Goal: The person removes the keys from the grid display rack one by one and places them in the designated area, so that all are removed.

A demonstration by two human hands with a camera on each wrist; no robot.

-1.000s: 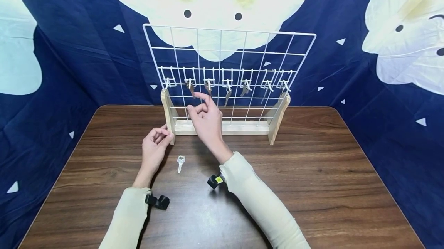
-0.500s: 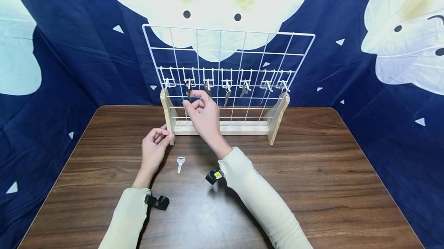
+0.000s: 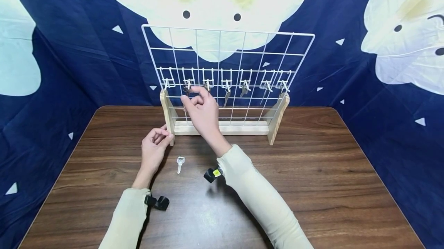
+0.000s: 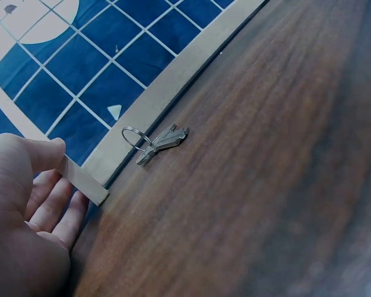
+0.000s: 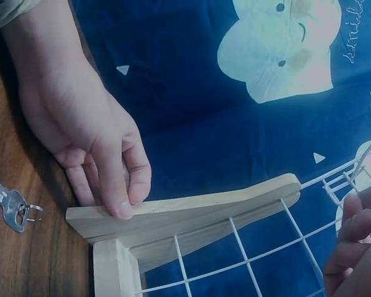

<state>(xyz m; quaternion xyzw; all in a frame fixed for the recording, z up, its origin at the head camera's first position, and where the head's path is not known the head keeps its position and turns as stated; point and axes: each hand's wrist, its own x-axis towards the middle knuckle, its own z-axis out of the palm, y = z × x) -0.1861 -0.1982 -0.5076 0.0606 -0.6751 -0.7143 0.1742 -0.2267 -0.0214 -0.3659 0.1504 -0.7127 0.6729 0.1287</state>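
My left hand (image 3: 154, 148) grips the left wooden leg (image 3: 166, 112) of a white wire-grid rack, thumb on one side and fingers on the other. My right hand (image 3: 204, 114) is raised at the second hook from the left, index finger and thumb bent around a dark key (image 3: 186, 88) hanging there. The index fingertip appears to touch this key; whether the thumb pinches it too is hard to see. A silver key (image 3: 180, 164) lies on the table between the forearms, its ring (image 4: 135, 137) showing in the left wrist view.
More keys hang along the row, including one on the fourth hook (image 3: 227, 96) and one on the fifth (image 3: 244, 88). The rack's wooden base bar (image 3: 243, 128) stands on the brown table (image 3: 312, 172). A dark blue curtain (image 3: 86, 56) with cloud prints surrounds it.
My right hand has shifted left and slightly up, nearer the second hook's key. That key swung from a rightward tilt to upright and now shows less of its blade. My left hand stays put.
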